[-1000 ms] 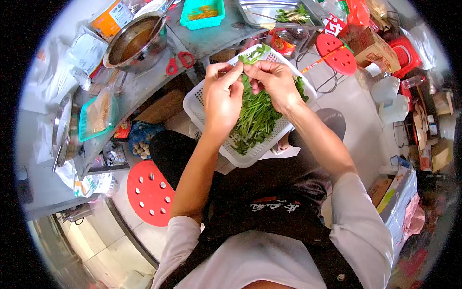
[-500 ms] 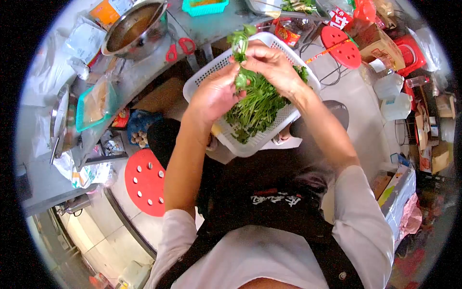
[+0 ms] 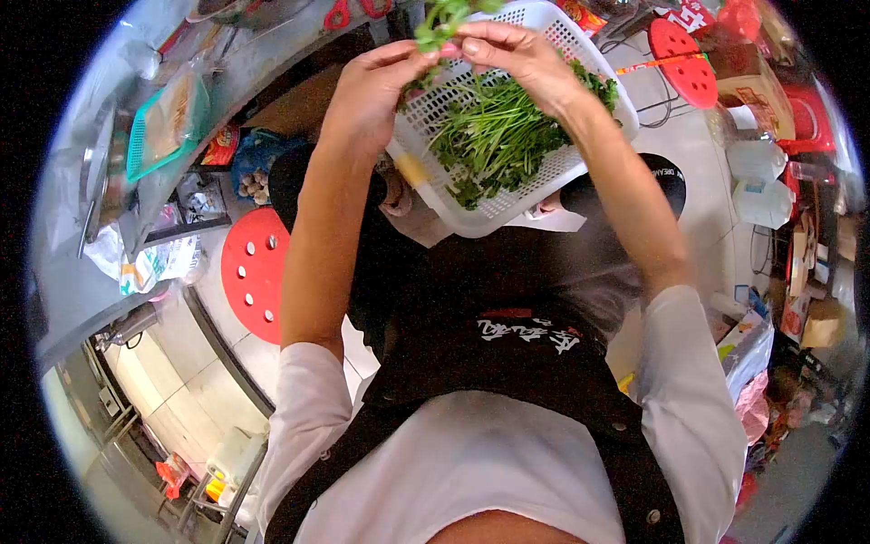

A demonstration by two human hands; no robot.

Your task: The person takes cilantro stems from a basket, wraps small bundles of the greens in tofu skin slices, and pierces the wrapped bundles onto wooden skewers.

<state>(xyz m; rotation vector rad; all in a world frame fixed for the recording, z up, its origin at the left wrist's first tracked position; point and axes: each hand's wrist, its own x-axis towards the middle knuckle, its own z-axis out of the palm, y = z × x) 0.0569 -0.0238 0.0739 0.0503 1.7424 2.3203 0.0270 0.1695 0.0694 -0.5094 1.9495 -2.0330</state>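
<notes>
Leafy green herbs [image 3: 441, 22] are pinched between my two hands near the top edge of the view. My left hand [image 3: 381, 86] has its fingers closed on the stems, and my right hand [image 3: 521, 59] grips them from the other side, its fingertips almost touching the left ones. Below, a white perforated basket [image 3: 485, 216] holds a pile of green stems and leaves [image 3: 503, 131]. My right wrist passes over the basket's right part.
A red round stool [image 3: 254, 272] stands at the left, another [image 3: 681, 65] at the upper right. On the grey table [image 3: 263, 54] are a teal basket [image 3: 138, 145] and red scissors [image 3: 337, 14]. Plastic jugs [image 3: 761, 201] and boxes line the right side.
The view has tilted, so the basket and hands appear higher in it. My hands have moved apart slightly, and the herb sprig between them now leans toward the upper right.
</notes>
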